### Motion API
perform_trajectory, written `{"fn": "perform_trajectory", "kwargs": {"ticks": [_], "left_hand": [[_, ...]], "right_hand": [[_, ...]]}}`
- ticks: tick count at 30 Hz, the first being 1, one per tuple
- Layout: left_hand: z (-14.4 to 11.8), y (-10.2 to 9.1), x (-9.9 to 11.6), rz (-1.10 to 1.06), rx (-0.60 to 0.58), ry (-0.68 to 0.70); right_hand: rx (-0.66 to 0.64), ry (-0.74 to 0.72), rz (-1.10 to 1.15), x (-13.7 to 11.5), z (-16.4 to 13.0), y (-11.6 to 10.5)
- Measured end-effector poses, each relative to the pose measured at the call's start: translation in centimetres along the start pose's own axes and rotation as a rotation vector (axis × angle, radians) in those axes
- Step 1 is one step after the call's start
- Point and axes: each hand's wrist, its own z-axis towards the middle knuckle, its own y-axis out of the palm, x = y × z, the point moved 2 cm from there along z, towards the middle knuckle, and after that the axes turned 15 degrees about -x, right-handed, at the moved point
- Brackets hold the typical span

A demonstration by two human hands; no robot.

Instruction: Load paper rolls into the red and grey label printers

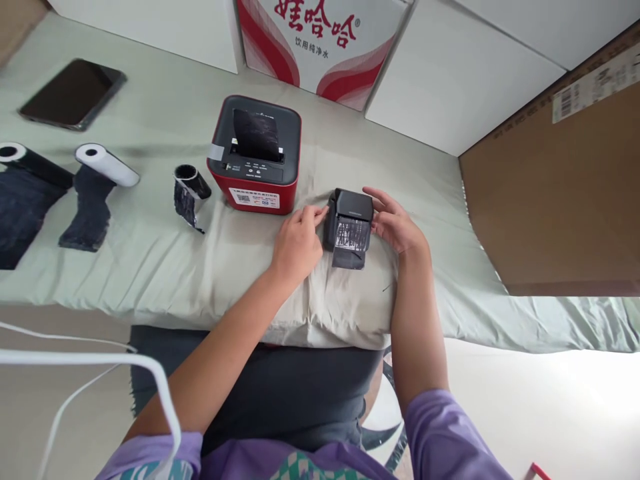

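A small black label printer rests on the cloth-covered surface. A dark, glossy printed strip hangs from its front side, facing me. My left hand has its fingers curled, with the fingertips against the printer's left side. At the right side is my right hand; its fingers are apart, the index stretched out and other fingertips at or near the casing. Left of the small printer stands a larger red and black printer, with a dark strip sticking up from its top slot.
Partly unrolled dark rolls lie to the left: a small one, a white-backed one and a larger one. Behind them lies a phone. A white and red carton stands behind, a brown box at right. White cables cross the lower left.
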Motion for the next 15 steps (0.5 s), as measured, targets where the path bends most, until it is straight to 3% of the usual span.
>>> {"fn": "perform_trajectory", "kwargs": {"ticks": [5,7,15], "left_hand": [[-0.4,-0.3,-0.5,-0.059,0.040,0.019],[-0.4,-0.4,-0.6,-0.081,0.051,0.009],[-0.2,-0.8,-0.7,-0.127,0.052,0.006]], "right_hand": [[0.278,-0.217,-0.003,0.8,1.3,-0.1],[0.331,-0.251,-0.057,0.8,1.5,0.0],[0.479,-0.304,-0.596,-0.5,0.1,0.7]]}}
